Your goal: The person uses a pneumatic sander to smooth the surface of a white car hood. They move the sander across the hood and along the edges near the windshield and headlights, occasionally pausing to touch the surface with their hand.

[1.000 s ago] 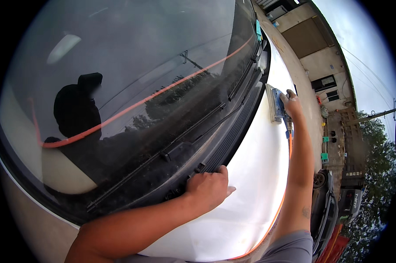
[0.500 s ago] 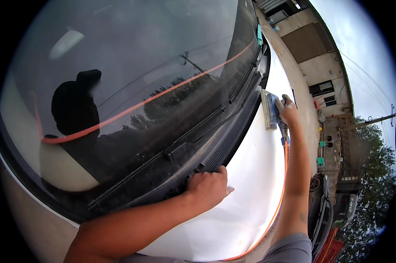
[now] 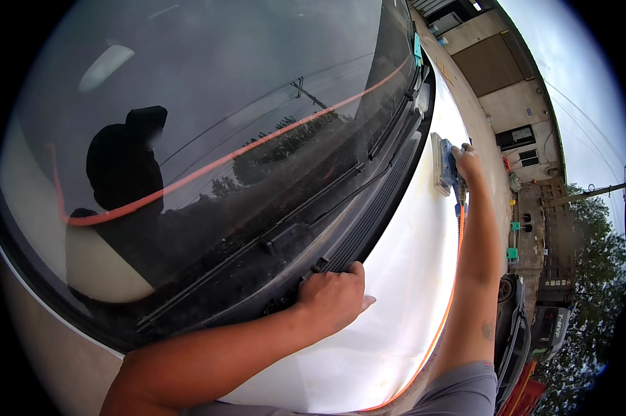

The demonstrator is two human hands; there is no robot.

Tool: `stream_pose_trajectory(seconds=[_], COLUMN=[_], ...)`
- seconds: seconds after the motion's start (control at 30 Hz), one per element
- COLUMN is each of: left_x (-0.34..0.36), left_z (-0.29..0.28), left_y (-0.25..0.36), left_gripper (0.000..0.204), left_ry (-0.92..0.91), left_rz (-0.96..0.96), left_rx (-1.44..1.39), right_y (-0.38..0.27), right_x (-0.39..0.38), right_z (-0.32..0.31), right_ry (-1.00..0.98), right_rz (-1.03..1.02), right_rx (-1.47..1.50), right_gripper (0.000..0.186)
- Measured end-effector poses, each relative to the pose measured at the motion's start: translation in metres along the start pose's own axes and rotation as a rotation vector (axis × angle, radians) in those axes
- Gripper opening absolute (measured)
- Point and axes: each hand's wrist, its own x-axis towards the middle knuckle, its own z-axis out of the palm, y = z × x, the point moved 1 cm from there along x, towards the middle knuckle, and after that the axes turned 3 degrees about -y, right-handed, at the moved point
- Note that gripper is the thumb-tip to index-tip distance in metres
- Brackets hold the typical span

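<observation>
The person's right hand (image 3: 469, 162) is wrapped around a blue sander (image 3: 447, 168) on the far part of the white hood (image 3: 396, 284). An orange hose (image 3: 461, 236) trails from it. The left hand (image 3: 332, 295) bends over the hood's edge; its grip is hidden.

Dark glossy glass beside a smooth white panel.
The windshield (image 3: 237, 76) is slick, mirror-like glass; the cowl grille (image 3: 366, 225) is matt black plastic, finely perforated and dusty; the white panel (image 3: 389, 298) looks like painted metal, smooth with a soft sheen, though glare makes its finish hard to judge; the sander (image 3: 449, 163) has a dull blue plastic-looking body; its orange hose (image 3: 461, 225) looks smooth; the grey sleeve (image 3: 458, 395) is matt cloth.
</observation>
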Motion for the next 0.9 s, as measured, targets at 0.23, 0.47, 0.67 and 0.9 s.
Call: stream_pose_trajectory(seconds=[0.23,0.47,0.67,0.9], left_x=[-0.009,-0.009,-0.004,-0.007], left_z=[0.007,0.005,0.007,0.002], left_y=[-0.003,-0.005,-0.005,0.0], left_gripper=[0.056,0.056,0.057,0.057], left_ry=[0.053,0.057,0.066,0.023], left_rz=[0.025,-0.017,-0.008,0.013], left_rx=[0.012,0.042,0.049,0.015], right_y=[-0.022,-0.046,-0.007,0.025], right_x=[-0.044,-0.102,-0.061,-0.047], right_z=[-0.011,-0.013,-0.001,-0.009], right_ry=[-0.081,-0.053,0.023,0.003], right_rz=[0.024,-0.081,-0.097,0.048], right_rx=[-0.003,0.006,0.022,-0.048], right_gripper=[0.069,0.066,0.063,0.065])
